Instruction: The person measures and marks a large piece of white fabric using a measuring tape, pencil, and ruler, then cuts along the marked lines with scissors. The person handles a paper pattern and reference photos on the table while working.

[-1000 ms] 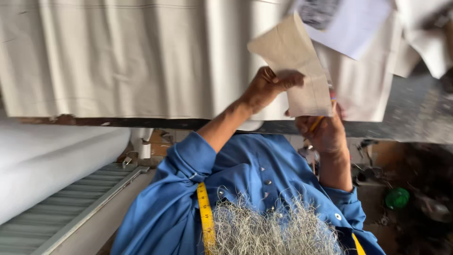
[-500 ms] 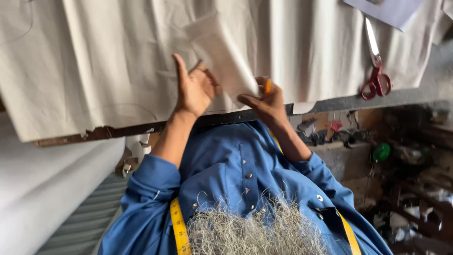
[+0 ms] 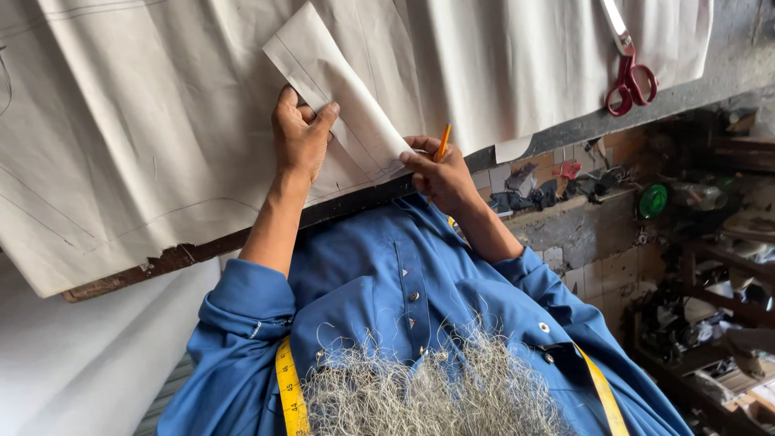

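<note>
A wooden table with a dark, worn edge carries a wide sheet of pale cloth. The cloth is smooth, slightly creased, and marked with thin curved and straight drawn lines. It overhangs the table edge on the near side.

Nearest the camera is a blue shirt of plain woven fabric with small metal studs down the front. A yellow tape, flexible and printed with marks, hangs over both shoulders.

The left hand lies flat on the cloth, fingers together, thumb pressing the edge of a paper pattern. The pattern is a stiff, off-white piece, long and narrow with straight edges and a squared far corner. It lies slanted on the cloth and reaches from the table edge towards the far side, between the two hands.

The right hand is closed round a pencil, thin and orange, held upright near the pattern's near end. Its fingertips touch the pattern's lower edge at the table edge.

Farther off, to the right, scissors with red looped handles and bright steel blades lie on the cloth, well apart from both hands.

Beyond the table edge on the right, a rough tiled wall and cluttered shelves hold small dark items, too blurred to identify. A round green object sits among them.
</note>
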